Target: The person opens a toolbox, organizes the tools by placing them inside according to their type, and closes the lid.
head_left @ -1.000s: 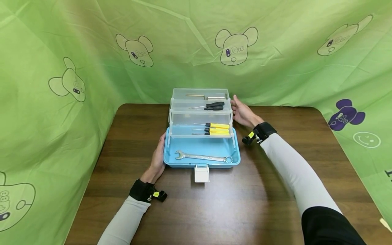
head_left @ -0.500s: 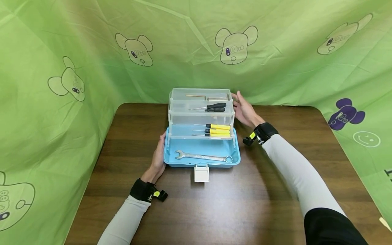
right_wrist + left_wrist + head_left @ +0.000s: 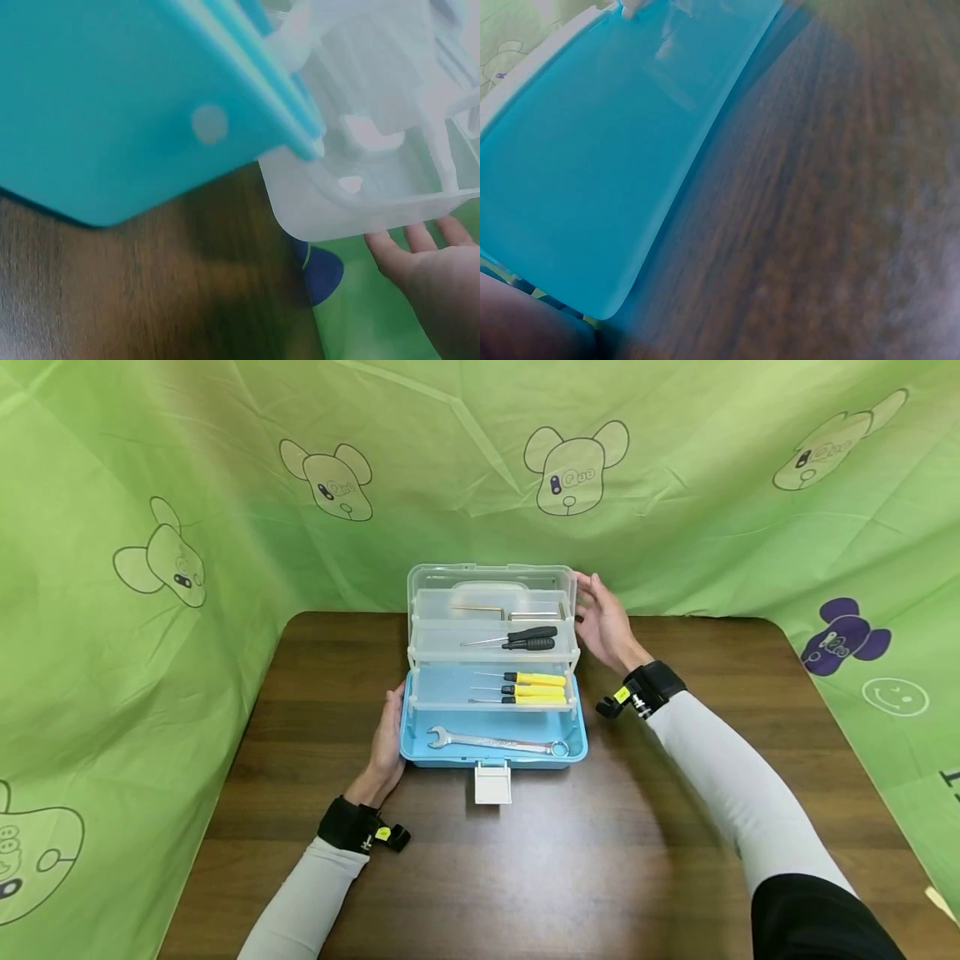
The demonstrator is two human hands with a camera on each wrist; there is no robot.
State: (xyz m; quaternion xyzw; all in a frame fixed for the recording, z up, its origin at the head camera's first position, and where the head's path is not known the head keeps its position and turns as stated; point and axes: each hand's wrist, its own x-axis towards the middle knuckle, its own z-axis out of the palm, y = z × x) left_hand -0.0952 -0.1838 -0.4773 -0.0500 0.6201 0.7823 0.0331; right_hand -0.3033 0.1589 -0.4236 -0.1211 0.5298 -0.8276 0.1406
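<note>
A blue toolbox with a clear lid stands with its tiered clear trays spread. My left hand rests against the box's left side; its fingertips are partly hidden. My right hand touches the lid's right edge, and the right wrist view shows its extended fingers against the lid's outer side. A combination wrench lies in the blue base. Yellow-handled screwdrivers fill the lowest tray. Above them are black-handled screwdrivers and hex keys.
Beneath the box is a brown wooden table. A white latch hangs at the box's front. Green printed cloth drapes behind and beside the table, close to the lid.
The lid has swung up from behind, with my right hand moving along at its edge. The trays have shifted forward and down over the base. My left hand stays in place.
</note>
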